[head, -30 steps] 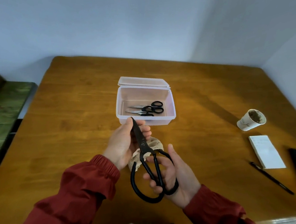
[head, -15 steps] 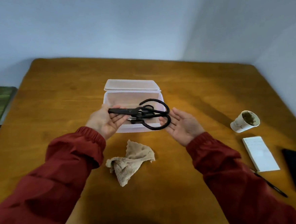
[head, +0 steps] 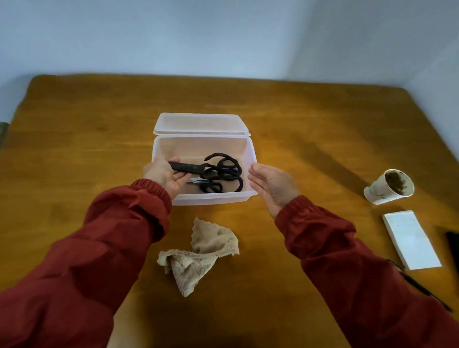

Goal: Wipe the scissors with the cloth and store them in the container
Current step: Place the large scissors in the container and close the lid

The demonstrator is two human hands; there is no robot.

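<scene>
Your left hand (head: 166, 175) has its fingers and thumb curled round the blade end of the big black scissors (head: 209, 172). It holds them low inside the container (head: 199, 146), just past the left wall. To the right of that grip, the round handles lie over a smaller pair of scissors (head: 211, 188) on the bottom of the box. I cannot tell if the big pair rests on them yet or hangs just above. Further right, your right hand (head: 271, 184) is flat and holds nothing. It is just beside the right wall of the box, and I cannot tell if it touches. The cloth (head: 201, 254) lies crumpled on the table (head: 85, 146), nearer to you than the grip, with no hand on it. So I think the wiping is done. Only a little is left: let go of the blades and take your hand out.
</scene>
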